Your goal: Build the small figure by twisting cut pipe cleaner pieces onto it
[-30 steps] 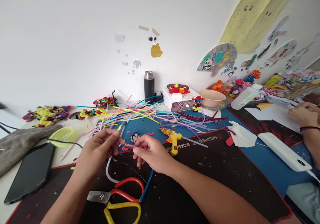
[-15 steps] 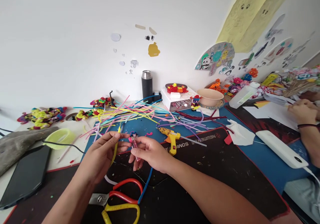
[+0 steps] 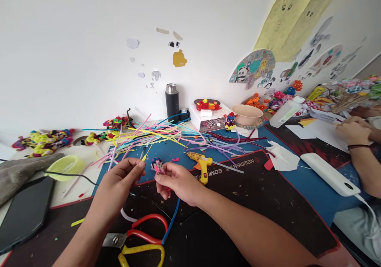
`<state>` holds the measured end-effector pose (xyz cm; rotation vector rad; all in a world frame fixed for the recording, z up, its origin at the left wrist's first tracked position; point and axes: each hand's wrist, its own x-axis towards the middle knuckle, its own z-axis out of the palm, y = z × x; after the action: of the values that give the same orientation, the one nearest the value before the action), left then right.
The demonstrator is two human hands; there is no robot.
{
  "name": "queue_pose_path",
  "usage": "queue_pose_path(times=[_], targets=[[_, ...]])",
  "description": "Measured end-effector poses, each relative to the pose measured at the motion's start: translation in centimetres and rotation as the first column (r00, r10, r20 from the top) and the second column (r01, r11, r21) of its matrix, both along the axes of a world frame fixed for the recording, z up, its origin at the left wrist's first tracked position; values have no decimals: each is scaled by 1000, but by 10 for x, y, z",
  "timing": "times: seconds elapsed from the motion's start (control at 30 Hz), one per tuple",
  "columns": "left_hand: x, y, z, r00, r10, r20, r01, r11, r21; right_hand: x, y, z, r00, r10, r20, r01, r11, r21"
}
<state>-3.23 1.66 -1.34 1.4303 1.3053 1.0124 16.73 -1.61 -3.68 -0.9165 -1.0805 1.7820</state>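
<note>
My left hand (image 3: pixel 126 176) pinches a thin yellow stem (image 3: pixel 145 156) between thumb and fingertips. Just to its right, my right hand (image 3: pixel 175 181) is closed on a small pink figure (image 3: pixel 158 167) with a dark blue top. The two hands are apart, above the front part of the blue mat. A yellow glue gun (image 3: pixel 203 166) lies right of my right hand. Below the hands are scissors (image 3: pixel 149 235) with red and yellow handles, beside a blue stem (image 3: pixel 172 223).
Behind the hands lies a pile of coloured stems (image 3: pixel 151 134), with a black flask (image 3: pixel 172 102) beyond. A phone (image 3: pixel 26 211) and yellow-green coil (image 3: pixel 66 168) are at left. At right are a white power bank (image 3: pixel 330 173) and another person's hands (image 3: pixel 354 130).
My left hand has drawn back from the figure, and its fingers have closed more around the yellow stem. The figure shows more clearly in my right hand. The view has shifted slightly.
</note>
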Motion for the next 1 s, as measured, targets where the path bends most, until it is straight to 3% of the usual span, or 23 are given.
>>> queue_pose_path(times=[0.13,0.33,0.53,0.73,0.87,1.0], targets=[[3,-2,5,995,-23,-102,24,1000,11,-1,0,6,998,-56,-37,55,998,-13],[4,-3,4,982,-57,-179,66,997,43,3,0,8,998,-22,-65,24,999,23],[8,-4,7,977,-79,-197,95,993,73,6,-4,8,992,-6,124,-10,991,133],[9,-6,8,979,-76,-189,93,992,83,7,-7,8,936,-101,338,16,969,245],[6,-6,4,986,-105,-126,101,994,-33,6,-6,7,861,-219,459,71,946,317],[2,-5,4,987,-129,92,148,960,-239,6,-5,9,817,-260,514,86,938,337]])
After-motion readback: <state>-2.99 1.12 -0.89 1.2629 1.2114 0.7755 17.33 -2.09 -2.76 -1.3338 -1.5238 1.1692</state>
